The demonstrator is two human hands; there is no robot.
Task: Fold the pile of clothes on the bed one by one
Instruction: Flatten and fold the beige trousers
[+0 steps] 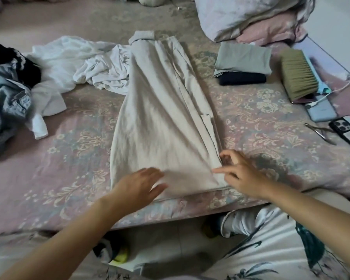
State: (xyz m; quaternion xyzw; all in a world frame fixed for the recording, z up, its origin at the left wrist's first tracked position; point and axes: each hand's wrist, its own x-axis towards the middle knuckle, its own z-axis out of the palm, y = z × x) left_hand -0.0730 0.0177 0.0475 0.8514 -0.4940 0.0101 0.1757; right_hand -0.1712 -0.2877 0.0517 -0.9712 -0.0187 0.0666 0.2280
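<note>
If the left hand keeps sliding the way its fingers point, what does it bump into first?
The left hand points right, across the near end of the beige garment. Going straight on, it would most likely meet the right hand first, at the garment's right edge, though their heights are hard to judge.

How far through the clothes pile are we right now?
Done: a grey-green folded garment sits stacked on a dark navy one at the right. In hand: a beige garment lies spread lengthwise on the bed; the left hand lies flat on its near end while the right hand works its near right edge. Left: a crumpled white garment and a blue-and-black heap at the left.
</note>
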